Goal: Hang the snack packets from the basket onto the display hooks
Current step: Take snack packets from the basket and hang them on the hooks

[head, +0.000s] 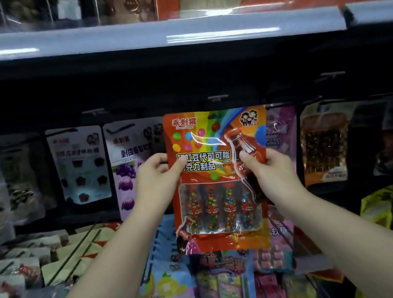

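orange snack packet [220, 175] held upright in front of the hanging display row, top edge just under a hook [217, 97]; print reads 乖刺猬 top left, then 虹豆代可可脂 / 克力制品 mid-panel with first characters hidden by a thumb, cola bottle graphic at right, clear window below showing four small bottles of coloured candy. left hand [155, 175] pinching the packet's left edge, thumb on front, fingers behind; right hand [270, 167] pinching the right edge the same way, both grips narrow and closed on the packet. flanked by a purple grape packet [125, 171] at left, label partly readable as 剥皮, and a brown packet [323, 144] at right, text too blurred to read.
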`<state>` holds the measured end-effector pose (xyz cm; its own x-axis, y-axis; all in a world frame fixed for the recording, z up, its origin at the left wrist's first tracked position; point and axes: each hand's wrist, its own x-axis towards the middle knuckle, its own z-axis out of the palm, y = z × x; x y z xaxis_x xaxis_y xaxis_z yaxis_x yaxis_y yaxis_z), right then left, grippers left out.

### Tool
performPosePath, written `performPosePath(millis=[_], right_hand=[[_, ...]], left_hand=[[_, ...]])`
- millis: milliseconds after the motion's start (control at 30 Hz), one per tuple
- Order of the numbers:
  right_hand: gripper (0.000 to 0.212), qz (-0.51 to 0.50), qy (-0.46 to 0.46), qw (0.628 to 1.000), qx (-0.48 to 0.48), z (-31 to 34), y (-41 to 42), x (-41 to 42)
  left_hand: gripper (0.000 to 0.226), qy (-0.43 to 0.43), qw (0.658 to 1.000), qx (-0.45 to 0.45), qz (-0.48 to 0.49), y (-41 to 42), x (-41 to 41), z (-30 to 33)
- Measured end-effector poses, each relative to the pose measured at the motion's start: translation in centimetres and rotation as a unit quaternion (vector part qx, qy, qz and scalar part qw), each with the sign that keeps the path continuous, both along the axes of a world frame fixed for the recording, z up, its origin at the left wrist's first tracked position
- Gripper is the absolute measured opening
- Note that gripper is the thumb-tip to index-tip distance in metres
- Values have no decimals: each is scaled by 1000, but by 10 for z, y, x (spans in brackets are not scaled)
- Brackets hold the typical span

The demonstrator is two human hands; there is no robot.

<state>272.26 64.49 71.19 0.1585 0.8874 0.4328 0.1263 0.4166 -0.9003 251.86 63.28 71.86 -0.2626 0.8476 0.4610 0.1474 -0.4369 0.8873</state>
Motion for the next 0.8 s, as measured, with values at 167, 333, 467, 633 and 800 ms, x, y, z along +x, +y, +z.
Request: performPosePath(millis=[167, 333, 467, 633, 800], right_hand=[[19, -8, -12, 1000, -28, -1, 6, 0], [21, -15, -30, 999, -41, 0, 17, 1], [26, -22, -46, 997, -63, 3, 40, -1], [28, -49, -76, 993, -74, 6, 76, -8], [34, -94, -107, 986, -81, 7, 106, -16]], left_hand=[[16, 3, 1000, -12, -3, 7, 1, -3], [16, 19, 999, -23, 20, 24, -1, -5], [17, 31, 998, -38, 37, 46, -1, -5], [24, 50, 996, -46, 59, 79, -4, -3], [33, 67, 993, -60, 73, 113, -9, -3]])
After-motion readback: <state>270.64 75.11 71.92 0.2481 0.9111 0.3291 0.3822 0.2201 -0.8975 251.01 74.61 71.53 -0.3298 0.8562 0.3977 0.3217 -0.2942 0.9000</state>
